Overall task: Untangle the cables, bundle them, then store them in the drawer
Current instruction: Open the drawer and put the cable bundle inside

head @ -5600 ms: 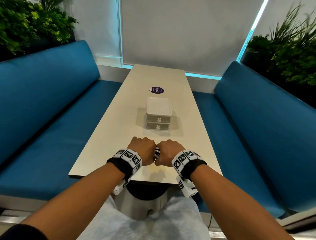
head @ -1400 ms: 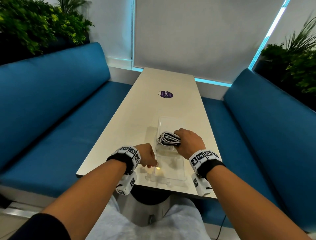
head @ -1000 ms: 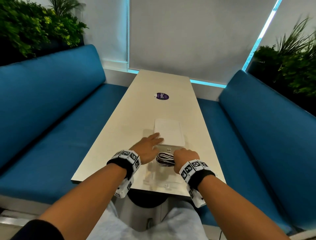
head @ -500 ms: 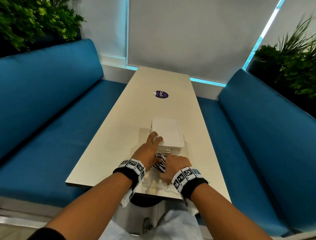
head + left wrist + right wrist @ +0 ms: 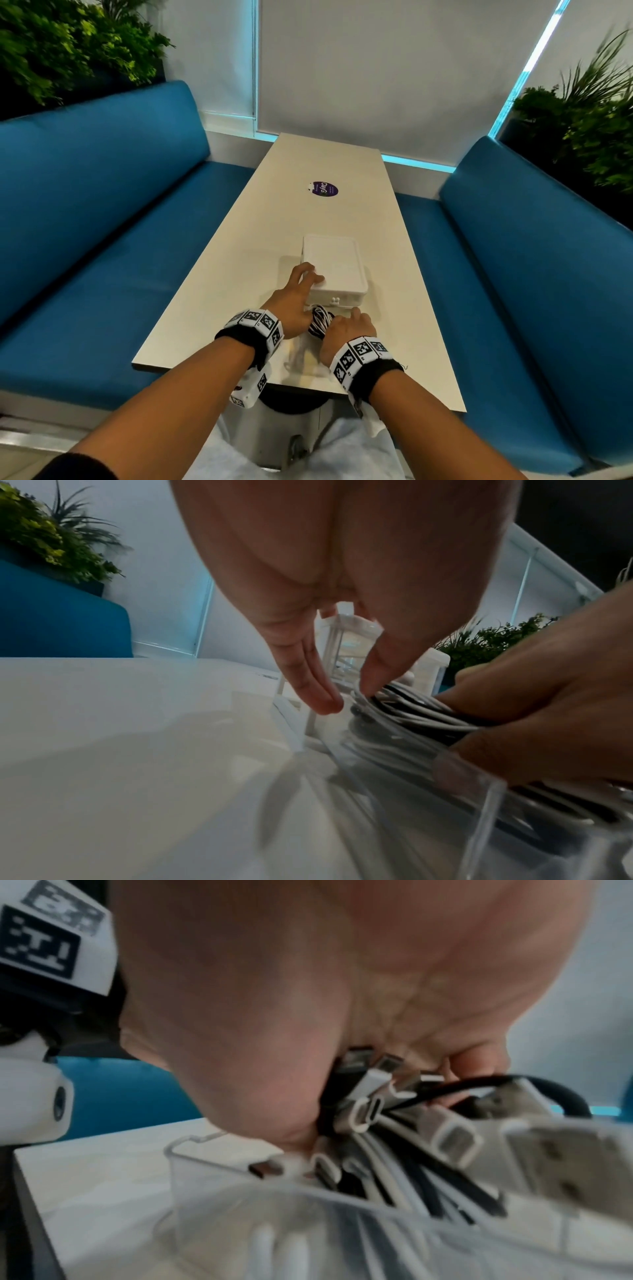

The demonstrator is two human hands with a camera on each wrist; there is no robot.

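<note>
A bundle of black and white cables (image 5: 319,320) sits in my right hand (image 5: 346,327), which grips it low inside the clear drawer (image 5: 301,358) pulled out towards me. The drawer belongs to a small white drawer unit (image 5: 334,267) on the table. My left hand (image 5: 310,278) rests with straight fingers on the unit's near left corner. In the left wrist view the cable bundle (image 5: 411,710) lies behind the clear drawer wall (image 5: 472,813). In the right wrist view several USB plugs (image 5: 369,1110) stick out of my fist above the drawer rim (image 5: 219,1161).
The long pale table (image 5: 301,219) carries a purple round sticker (image 5: 323,189) beyond the unit. Blue benches (image 5: 102,219) run along both sides, with green plants (image 5: 68,44) behind them. A white wall closes the far end.
Over the last second my left hand went forward onto the drawer unit's corner. My right hand brought the bundle closer to the unit and lower into the pulled-out drawer.
</note>
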